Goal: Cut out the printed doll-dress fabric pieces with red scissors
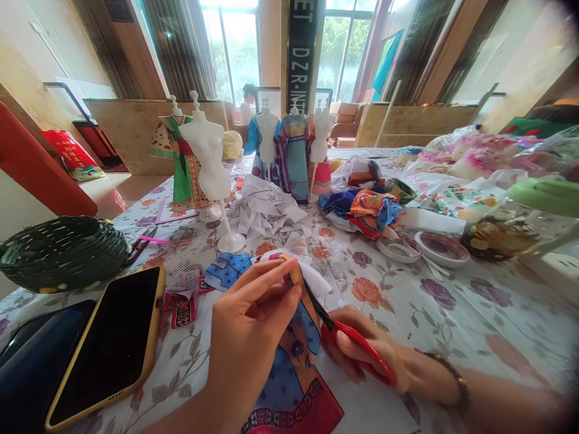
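My right hand [362, 343] is closed round the red handles of a pair of scissors [350, 337]. The dark blades point up and left, along the edge of a printed fabric piece [284, 374]. That fabric is blue with dark motifs and has an orange strip and a red patterned border. With its fingers pinched, my left hand [253, 319] holds the fabric's upper end near the blade tips. Just beyond it lie a blue patterned scrap [230, 268] and some white material. Red patterned scraps [183, 304] rest left of my left hand.
Two phones lie at the left, one in a yellow case [108, 349], near a dark woven basket [63, 250]. White mannequins [205, 154], some dressed, stand behind a pile of white scraps [266, 208]. Tape rolls [441, 248] and bundled fabric [366, 208] lie at the right.
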A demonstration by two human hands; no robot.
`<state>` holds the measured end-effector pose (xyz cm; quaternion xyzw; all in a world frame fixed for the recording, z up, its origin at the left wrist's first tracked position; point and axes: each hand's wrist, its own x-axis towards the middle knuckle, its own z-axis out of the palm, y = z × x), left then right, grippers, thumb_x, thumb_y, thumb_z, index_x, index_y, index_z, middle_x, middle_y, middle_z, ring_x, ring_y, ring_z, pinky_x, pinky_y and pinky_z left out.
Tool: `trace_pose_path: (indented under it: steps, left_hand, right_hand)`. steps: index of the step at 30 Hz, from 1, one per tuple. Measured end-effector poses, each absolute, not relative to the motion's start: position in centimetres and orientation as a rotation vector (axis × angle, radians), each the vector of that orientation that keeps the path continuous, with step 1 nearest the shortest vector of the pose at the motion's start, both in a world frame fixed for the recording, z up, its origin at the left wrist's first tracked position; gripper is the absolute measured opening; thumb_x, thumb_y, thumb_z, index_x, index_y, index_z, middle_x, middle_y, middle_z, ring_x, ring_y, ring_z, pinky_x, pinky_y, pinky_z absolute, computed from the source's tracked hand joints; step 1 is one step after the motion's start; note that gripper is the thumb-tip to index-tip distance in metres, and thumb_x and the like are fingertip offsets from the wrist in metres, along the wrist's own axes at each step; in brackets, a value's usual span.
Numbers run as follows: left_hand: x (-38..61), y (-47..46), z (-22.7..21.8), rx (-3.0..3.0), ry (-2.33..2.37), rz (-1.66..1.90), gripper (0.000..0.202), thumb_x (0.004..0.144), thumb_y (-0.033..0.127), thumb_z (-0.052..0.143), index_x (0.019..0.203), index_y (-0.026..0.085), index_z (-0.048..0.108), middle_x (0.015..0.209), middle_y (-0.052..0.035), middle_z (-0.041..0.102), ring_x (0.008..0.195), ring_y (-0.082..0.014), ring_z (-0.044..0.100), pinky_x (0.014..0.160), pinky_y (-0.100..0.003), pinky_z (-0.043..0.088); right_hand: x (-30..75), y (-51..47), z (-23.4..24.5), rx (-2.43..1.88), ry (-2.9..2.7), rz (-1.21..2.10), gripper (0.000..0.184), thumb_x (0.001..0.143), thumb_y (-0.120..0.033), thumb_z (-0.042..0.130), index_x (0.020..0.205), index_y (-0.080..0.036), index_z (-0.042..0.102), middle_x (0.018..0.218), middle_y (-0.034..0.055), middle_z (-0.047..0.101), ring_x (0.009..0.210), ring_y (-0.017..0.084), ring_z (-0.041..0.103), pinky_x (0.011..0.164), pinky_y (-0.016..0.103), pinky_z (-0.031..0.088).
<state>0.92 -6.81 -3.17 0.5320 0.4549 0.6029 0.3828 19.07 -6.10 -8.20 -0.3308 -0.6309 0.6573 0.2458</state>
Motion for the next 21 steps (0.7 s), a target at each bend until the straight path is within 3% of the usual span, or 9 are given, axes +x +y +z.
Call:
trace_pose_path:
  steps: [10, 16, 21]
  left_hand:
    - [0.9, -6.7, -3.4, 1.361, 1.169, 1.529, 0.029, 0.075, 0.016, 0.077, 0.089, 0.041, 0.079, 0.103, 0.0086, 0.073, 0.080, -0.0079, 0.071, 0.067, -0.008, 0.057]
    - [0.8, -6.5, -3.3, 1.332, 1.218, 1.541, 0.024, 0.073, 0.018, 0.078, 0.089, 0.036, 0.080, 0.106, 0.0046, 0.073, 0.082, -0.0123, 0.072, 0.068, -0.014, 0.058]
    - [0.4, -5.8, -3.2, 1.167, 1.265, 1.509, 0.023, 0.071, 0.025, 0.080, 0.093, 0.030, 0.080, 0.109, -0.0009, 0.074, 0.085, -0.0172, 0.072, 0.072, -0.021, 0.059]
  right_hand:
    - [18.8, -6.7, -8.4, -0.943, -1.649, 1.768, 0.069, 0.073, -0.084, 0.048, 0.050, -0.020, 0.037, 0.042, -0.0055, 0.035, 0.040, 0.008, 0.032, 0.041, 0.024, 0.022]
    - [18.7, -6.3, -8.7, -0.877, -1.631, 1.827, 0.067, 0.074, -0.080, 0.053, 0.049, -0.020, 0.041, 0.038, -0.0054, 0.036, 0.036, 0.007, 0.030, 0.038, 0.024, 0.020]
    - [18.7, -5.9, -8.6, -0.741, -1.645, 1.836, 0.060, 0.079, -0.075, 0.054, 0.059, -0.018, 0.048, 0.044, -0.0044, 0.045, 0.040, 0.008, 0.037, 0.040, 0.021, 0.025]
